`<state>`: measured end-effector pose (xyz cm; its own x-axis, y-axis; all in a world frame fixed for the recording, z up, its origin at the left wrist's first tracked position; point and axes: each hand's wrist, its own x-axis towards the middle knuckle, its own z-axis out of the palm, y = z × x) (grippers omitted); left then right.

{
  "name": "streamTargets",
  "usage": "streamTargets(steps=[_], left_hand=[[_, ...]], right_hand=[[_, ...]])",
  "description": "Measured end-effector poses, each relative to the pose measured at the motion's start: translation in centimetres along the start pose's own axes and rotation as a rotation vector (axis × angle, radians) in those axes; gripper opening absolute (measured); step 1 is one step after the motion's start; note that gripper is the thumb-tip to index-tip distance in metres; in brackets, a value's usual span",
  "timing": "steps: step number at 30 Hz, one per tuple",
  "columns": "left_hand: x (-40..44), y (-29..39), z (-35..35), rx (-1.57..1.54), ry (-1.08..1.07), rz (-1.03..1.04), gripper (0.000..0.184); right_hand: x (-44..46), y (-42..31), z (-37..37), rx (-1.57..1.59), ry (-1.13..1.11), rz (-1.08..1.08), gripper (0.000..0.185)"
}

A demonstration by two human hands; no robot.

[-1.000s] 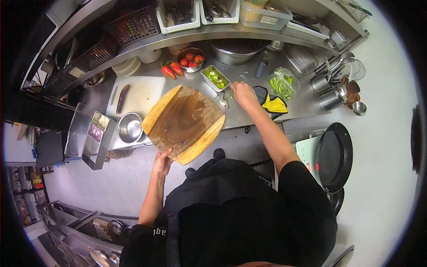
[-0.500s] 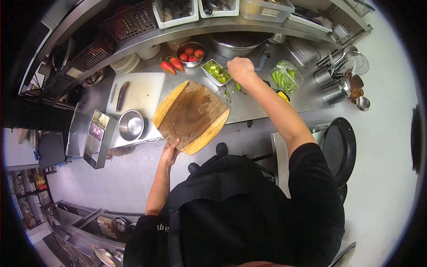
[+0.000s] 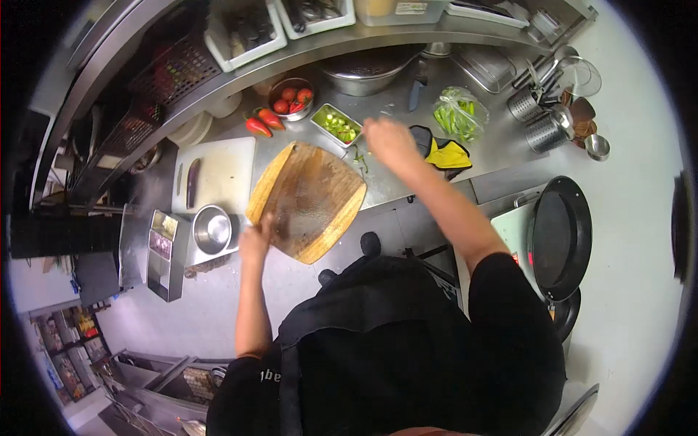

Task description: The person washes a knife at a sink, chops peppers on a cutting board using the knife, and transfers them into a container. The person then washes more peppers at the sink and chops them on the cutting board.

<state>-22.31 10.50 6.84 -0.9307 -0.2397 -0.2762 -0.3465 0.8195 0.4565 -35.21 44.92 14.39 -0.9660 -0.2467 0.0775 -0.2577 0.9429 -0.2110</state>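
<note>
The left hand grips the wooden board by its near left corner, fingers closed on the edge, so most of the board's weight lies out beyond that grip. The right hand is curled over the counter, past the board's far right side; its fingertips are blurred, so I can't tell whether they pinch anything. Green scraps lie just left of it, with the tray of cut green pieces a little beyond them.

With one corner held, the board could twist or dip if the left fingers slacken, and a swing outward could knock the tray. A careless sweep of the right hand could push scraps off the near edge or in among the cut pieces.

The steel counter looks smooth and shiny, so light things would slide easily. Left of the left hand's grip are a steel bowl and a white cutting board carrying an eggplant. A knife lies beyond the right hand, a yellow and black cloth just to its right. Pale floor shows below the left forearm.
</note>
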Motion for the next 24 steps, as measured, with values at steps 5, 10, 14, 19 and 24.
streamTargets(steps=[5,10,14,19,24], left_hand=[[3.7,19.2,-0.5,-0.309,0.130,0.576,0.025],[11.9,28.7,15.8,0.275,-0.219,0.674,0.028],[14.1,29.1,23.3,0.465,0.054,0.676,0.027],[13.9,29.5,23.1,0.205,0.096,0.511,0.024],[6.6,26.0,11.3,-0.264,0.052,0.558,0.026]], right_hand=[[-7.5,-3.7,9.6,0.494,-0.385,0.071,0.030],[-9.3,-4.7,14.8,0.570,-0.501,0.047,0.041],[-9.9,-3.6,17.0,0.640,-0.501,0.048,0.054],[-9.8,-2.4,19.9,0.612,-0.462,-0.179,0.057],[-8.6,-3.7,14.6,0.582,-0.543,-0.025,0.046]])
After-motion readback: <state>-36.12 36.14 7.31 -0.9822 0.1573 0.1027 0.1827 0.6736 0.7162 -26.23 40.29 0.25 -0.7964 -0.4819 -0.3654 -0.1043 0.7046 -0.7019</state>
